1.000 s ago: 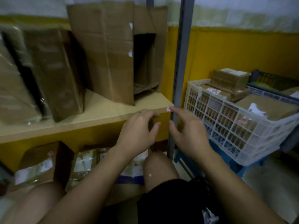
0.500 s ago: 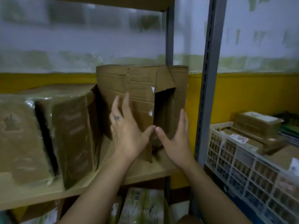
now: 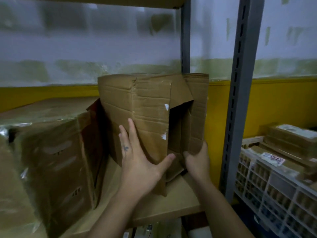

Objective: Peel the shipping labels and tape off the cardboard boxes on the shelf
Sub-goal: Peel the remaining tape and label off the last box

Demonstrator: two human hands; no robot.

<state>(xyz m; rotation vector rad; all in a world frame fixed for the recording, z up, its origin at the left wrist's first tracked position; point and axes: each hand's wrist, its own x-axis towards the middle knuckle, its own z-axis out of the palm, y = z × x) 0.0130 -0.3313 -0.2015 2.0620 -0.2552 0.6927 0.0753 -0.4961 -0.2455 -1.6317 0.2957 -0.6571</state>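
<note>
- Here, box [image 3: 151,117]: tilted on shelf [image 3: 180,200], seemingly to expose tape [image 3: 166,107].
- Left hand [image 3: 137,165]: flat, fingers straight, bracing front.
- Right hand [image 3: 197,160]: curled round lower flap [image 3: 195,145].

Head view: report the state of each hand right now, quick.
Left hand: open, straight fingers pressed flat against the cardboard box.
Right hand: closed, gripping the same box by its lower right flap.

Light: dim, cool, no clear source.
Glare: faint sheen on plastic wrap [image 3: 17,125] at 9 o'clock.
Focus: soft everywhere, smeared.
</note>
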